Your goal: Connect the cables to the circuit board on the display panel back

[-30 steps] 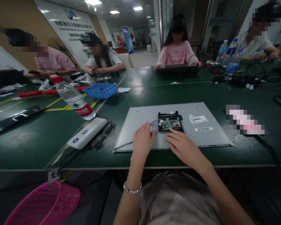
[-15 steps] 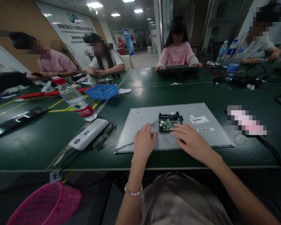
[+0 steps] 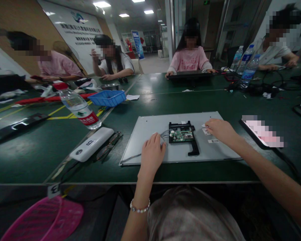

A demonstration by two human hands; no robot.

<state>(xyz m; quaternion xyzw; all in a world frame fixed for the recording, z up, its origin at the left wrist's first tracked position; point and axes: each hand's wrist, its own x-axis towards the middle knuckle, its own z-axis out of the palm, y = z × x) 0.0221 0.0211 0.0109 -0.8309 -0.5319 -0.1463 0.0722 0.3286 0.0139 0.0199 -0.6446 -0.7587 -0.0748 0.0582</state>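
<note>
A flat silver-grey panel [image 3: 130, 147] lies on the table in front of me. At its middle sits a green circuit board [image 3: 181, 135] in a black plastic bracket [image 3: 194, 149] with an arm reaching toward me. Thin grey cables [image 3: 165, 133] run left from the board, partly under my left hand [image 3: 153, 149]. This hand rests palm down on the panel, its fingers lying over a pale patch by the cables. On the right part of the panel, my right hand [image 3: 219, 130] pinches the upper edge of a small white label [image 3: 206, 131]. A barcode sticker [image 3: 213, 141] lies just below.
Left of the panel are glasses [image 3: 108, 146], a white power bank [image 3: 92, 144], a water bottle [image 3: 81, 108] and a blue basket [image 3: 107, 97]. A phone [image 3: 262, 132] lies at right. Below the table edge is a pink basket [image 3: 65, 217]. Several people sit around the table.
My right hand has moved from the circuit board to the right and pinches the label, uncovering the bracket's arm. My left hand stays in place. A person at the back left has raised a hand.
</note>
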